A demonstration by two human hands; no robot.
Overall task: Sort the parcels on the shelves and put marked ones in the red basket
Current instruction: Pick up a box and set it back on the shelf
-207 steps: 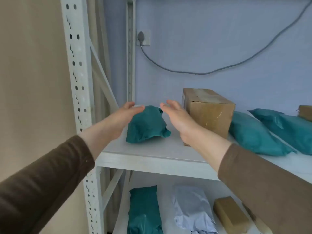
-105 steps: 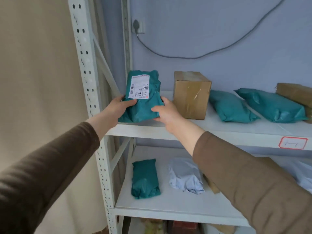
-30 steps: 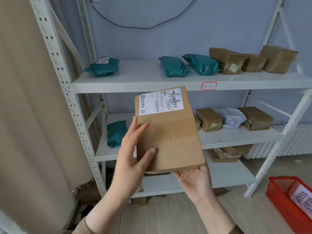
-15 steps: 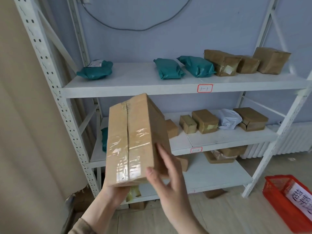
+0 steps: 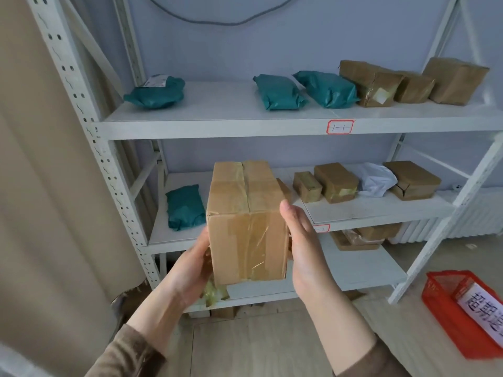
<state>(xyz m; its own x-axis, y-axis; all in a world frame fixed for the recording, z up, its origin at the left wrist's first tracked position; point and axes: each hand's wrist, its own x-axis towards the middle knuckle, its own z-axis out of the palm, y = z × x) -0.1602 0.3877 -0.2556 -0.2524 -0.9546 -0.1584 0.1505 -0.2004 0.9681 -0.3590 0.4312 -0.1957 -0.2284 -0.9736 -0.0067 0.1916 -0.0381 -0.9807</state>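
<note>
— Holding what, and where?
— Gripping a taped cardboard box [image 5: 246, 224] between left hand [image 5: 187, 270] and right hand [image 5: 302, 251], before the white metal shelving [image 5: 217, 126].
— Basket?
— Red mesh basket [image 5: 460, 314], floor, lower right.

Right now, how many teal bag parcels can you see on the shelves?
4. On the top shelf: one at the left end, two side by side mid-shelf. One on the middle shelf's left. The held box may hide others.
</note>
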